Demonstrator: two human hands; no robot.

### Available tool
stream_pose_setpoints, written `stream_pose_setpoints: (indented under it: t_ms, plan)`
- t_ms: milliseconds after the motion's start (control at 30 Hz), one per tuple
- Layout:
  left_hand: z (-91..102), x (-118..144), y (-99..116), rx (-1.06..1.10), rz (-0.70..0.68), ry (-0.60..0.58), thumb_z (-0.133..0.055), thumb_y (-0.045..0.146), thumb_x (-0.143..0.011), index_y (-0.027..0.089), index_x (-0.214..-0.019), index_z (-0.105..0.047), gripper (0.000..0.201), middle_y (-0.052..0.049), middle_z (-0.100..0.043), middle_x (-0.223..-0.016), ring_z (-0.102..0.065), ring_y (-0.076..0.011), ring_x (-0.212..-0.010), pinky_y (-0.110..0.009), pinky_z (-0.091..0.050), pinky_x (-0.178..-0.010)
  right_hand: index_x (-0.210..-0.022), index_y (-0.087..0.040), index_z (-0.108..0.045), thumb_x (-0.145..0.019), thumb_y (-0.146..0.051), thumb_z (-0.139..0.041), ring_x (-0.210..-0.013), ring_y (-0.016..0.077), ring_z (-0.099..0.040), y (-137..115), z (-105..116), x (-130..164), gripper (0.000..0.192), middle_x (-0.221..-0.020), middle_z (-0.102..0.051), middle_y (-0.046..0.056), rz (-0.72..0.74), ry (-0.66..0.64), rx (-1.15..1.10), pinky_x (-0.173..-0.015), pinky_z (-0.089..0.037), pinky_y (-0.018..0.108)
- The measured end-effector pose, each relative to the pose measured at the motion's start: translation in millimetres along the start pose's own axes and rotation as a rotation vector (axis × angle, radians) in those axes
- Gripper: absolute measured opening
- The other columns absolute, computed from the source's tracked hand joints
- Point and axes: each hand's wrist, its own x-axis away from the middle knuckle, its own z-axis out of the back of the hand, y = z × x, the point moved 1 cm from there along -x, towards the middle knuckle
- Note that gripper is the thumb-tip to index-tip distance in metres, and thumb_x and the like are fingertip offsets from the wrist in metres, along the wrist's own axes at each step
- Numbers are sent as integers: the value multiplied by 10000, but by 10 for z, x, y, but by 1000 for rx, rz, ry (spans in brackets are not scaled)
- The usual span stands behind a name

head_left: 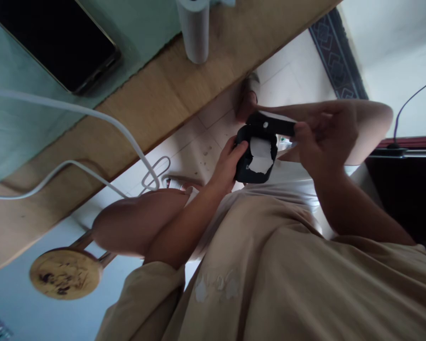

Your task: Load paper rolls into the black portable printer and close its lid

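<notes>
A small black device, looking like a portable receipt printer (246, 176), is held above my lap with its compartment uncovered. White paper (261, 154) with a torn edge lies inside it. My left hand (228, 163) grips the printer's left side, thumb over the rim. Along the top sits a black flap (279, 125) with a small white round spot, apparently the printer's lid; whether it is joined to the body I cannot tell. My right hand (324, 137) pinches the right end of this flap between thumb and fingers.
A wooden table edge (156, 97) runs diagonally at upper left. On the table are a black phone (57, 42), a white cylinder (196, 33) and a white cable (106, 121) hanging over the edge. A round wooden stool (66, 273) stands at lower left.
</notes>
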Motion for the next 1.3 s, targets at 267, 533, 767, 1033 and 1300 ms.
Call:
stream_pose_setpoints:
  t_ms: [267, 533, 767, 1033, 1300]
  plan:
    - [0, 30, -10, -43, -29, 18, -715, 368, -928, 229, -1010, -679, 165, 6, -698, -851, -651, -131, -734, -252, -498, -672, -800, -222, -598, -908, -292, -708, -550, 88, -590, -174, -39, 50, 169, -807, -751, -9, 270, 65, 265, -524, -458, 256]
    - [36, 49, -40, -171, -75, -26, -759, 386, -902, 225, -1064, -679, 242, 24, -692, -888, -638, -113, -809, -240, -511, -785, -999, -249, -787, -953, -338, -664, -688, 125, -677, -164, -93, 81, 159, -921, -801, 10, 228, -209, 449, -608, -424, 285]
    - [133, 27, -67, -299, -68, 2, -767, 446, -888, 266, -1111, -669, 303, 26, -654, -935, -598, -113, -819, -228, -487, -762, -1005, -251, -785, -944, -388, -620, -874, 205, -705, -269, -141, 43, 222, -1080, -804, 46, 43, -595, 593, -631, -278, 295]
    - [140, -19, -153, -307, -29, 86, -798, 441, -869, 236, -1080, -678, 318, 9, -672, -897, -616, -123, -811, -235, -508, -755, -942, -231, -680, -720, -371, -759, -585, 146, -508, -120, -84, -85, 274, -653, -622, -14, -51, -649, 416, -595, -245, 265]
    - [91, -7, -96, -162, -59, 210, -757, 453, -890, 233, -1101, -630, 330, 6, -673, -942, -665, -134, -863, -253, -553, -802, -1091, -231, -580, -744, -312, -577, -561, 104, -573, 320, 38, -274, 356, -838, -727, 18, -266, -357, -104, -489, -433, 238]
